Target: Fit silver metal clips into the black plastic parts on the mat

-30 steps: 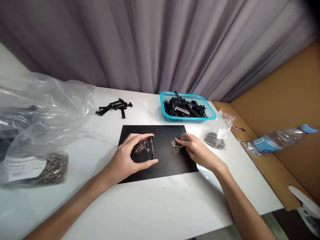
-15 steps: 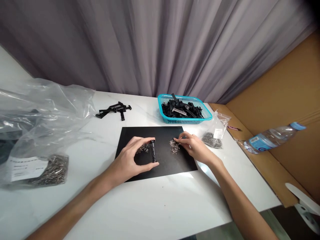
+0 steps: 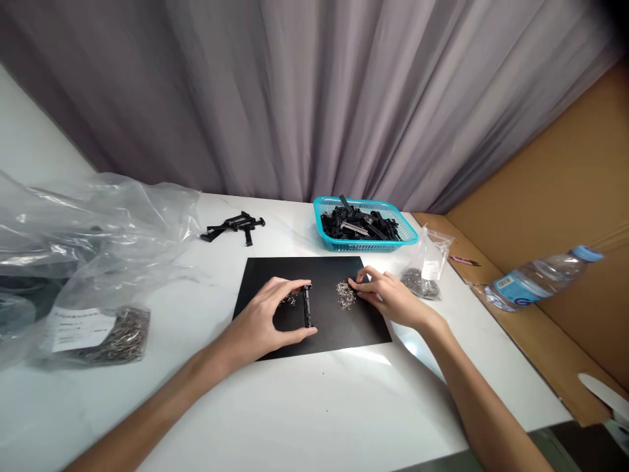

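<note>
My left hand (image 3: 263, 316) grips a narrow black plastic piece (image 3: 307, 308) by its two ends, between thumb and fingertips, above the black mat (image 3: 334, 331). My right hand (image 3: 390, 298) is at the right edge of a small pile of tiny bent metal pieces (image 3: 345, 298), its thumb and forefinger pinched together. Whatever is between those fingertips is too small to make out. Partly hidden behind my left hand lies a second little heap of metal pieces (image 3: 289, 299).
A blue basket (image 3: 366, 246) of black plastic parts stands at the back. Several similar parts (image 3: 238, 225) lie to its left. Bags of metal pieces (image 3: 122, 337) (image 3: 421, 282) rest on both sides. A water bottle (image 3: 535, 282) lies at the right, by the cardboard (image 3: 555, 203).
The whole view has shifted slightly, so everything sits a little lower and most things further right. Both hands keep nearly the same places, the left still holding the black plastic piece.
</note>
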The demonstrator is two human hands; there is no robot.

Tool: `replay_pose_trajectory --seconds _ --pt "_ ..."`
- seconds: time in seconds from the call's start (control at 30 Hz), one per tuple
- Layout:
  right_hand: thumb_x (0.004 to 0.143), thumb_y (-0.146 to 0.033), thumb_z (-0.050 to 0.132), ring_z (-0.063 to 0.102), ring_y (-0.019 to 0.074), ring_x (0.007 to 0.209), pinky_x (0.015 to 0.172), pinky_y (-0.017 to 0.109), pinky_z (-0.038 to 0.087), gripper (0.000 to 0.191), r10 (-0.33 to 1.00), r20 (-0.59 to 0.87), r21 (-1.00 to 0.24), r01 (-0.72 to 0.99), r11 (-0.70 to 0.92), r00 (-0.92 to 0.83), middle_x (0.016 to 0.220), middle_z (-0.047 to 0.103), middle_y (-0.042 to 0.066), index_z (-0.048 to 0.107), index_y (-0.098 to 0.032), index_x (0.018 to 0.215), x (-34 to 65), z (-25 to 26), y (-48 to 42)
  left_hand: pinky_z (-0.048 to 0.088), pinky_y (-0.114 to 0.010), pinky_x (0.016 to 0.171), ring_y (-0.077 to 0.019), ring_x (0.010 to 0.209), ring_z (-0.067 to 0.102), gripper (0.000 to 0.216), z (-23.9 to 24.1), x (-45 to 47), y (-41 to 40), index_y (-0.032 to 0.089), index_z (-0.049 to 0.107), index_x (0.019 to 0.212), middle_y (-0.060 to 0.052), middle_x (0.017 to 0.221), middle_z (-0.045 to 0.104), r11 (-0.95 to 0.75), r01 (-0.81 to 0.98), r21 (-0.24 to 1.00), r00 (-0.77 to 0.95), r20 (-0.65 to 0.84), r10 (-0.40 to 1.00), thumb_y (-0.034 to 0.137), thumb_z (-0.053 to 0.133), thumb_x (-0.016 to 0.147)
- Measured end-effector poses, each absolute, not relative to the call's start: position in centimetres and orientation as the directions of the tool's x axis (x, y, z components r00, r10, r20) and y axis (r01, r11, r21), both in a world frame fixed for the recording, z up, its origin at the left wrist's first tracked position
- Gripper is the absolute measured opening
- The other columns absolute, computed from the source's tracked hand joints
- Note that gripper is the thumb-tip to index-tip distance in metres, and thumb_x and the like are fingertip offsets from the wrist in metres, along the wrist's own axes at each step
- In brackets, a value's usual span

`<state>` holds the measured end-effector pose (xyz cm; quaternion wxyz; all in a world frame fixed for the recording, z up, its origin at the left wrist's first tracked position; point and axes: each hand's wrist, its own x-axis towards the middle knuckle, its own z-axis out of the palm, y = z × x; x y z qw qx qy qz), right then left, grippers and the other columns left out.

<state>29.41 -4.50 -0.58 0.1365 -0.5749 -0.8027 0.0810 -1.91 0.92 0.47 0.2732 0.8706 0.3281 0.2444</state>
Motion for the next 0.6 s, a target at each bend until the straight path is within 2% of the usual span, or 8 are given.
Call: replay_pose_trajectory --seconds 0.13,0.3,0.4,0.5,0.6 --pt "0.108 -0.024 0.036 0.067 0.0219 0.094 0.091 0.045 0.055 0.044 0.937 0.051 -0.249 0.904 0.348 -0.346 0.132 0.059 0.012 0.057 -0.03 0.147 29.7 -0.1 -5.6 0.057 -0.045 0.107 -0.0251 0.116 0.068 0.063 0.5 -2.1 0.9 0.033 0.059 0.139 -0.006 0.13 0.063 -0.656 0.423 0.625 0.667 0.276 0.692 0.046 0.082 0.082" --pt "0.108 -0.031 0.041 0.064 0.0265 0.122 0.105 0.047 0.052 0.05 0.941 0.027 -0.358 0.876 0.323 -0.336 0.149 0.055 0.01 0.041 -0.036 0.158 30.8 0.4 -6.8 0.058 -0.045 0.106 -0.0255 0.114 0.069 0.064 0.7 -2.2 0.9 0.033 0.06 0.139 -0.006 0.129 0.064 -0.664 0.432 0.61 0.664 0.283 0.692 0.044 0.083 0.081" --pt "0.109 -0.031 0.041 0.059 0.0277 0.132 0.11 0.048 0.05 0.047 0.933 0.019 -0.358 0.869 0.342 -0.359 0.156 0.05 0.009 0.047 -0.034 0.155 31.1 0.1 -7.6 0.058 -0.046 0.106 -0.0261 0.115 0.068 0.065 0.9 -2.1 0.7 0.033 0.059 0.14 -0.006 0.128 0.064 -0.664 0.445 0.601 0.673 0.266 0.691 0.045 0.083 0.081" --pt "0.109 -0.03 0.041 0.058 0.0296 0.134 0.108 0.05 0.051 0.045 0.927 0.063 -0.308 0.877 0.369 -0.369 0.158 0.05 0.01 0.052 -0.031 0.152 30.7 -0.5 -8.0 0.056 -0.048 0.108 -0.0266 0.117 0.067 0.065 0.8 -1.9 0.5 0.032 0.058 0.14 -0.007 0.128 0.064 -0.689 0.433 0.581 0.703 0.26 0.661 0.046 0.082 0.082" --pt "0.108 -0.029 0.045 0.068 0.0301 0.114 0.095 0.049 0.055 0.033 0.942 0.187 -0.254 0.912 0.321 -0.28 0.137 0.067 0.011 0.069 -0.026 0.131 29.9 -1.3 -7.8 0.055 -0.048 0.109 -0.0269 0.119 0.065 0.066 0.4 -1.9 0.5 0.032 0.056 0.142 -0.007 0.128 0.064 -0.711 0.412 0.569 0.723 0.271 0.636 0.045 0.082 0.082"
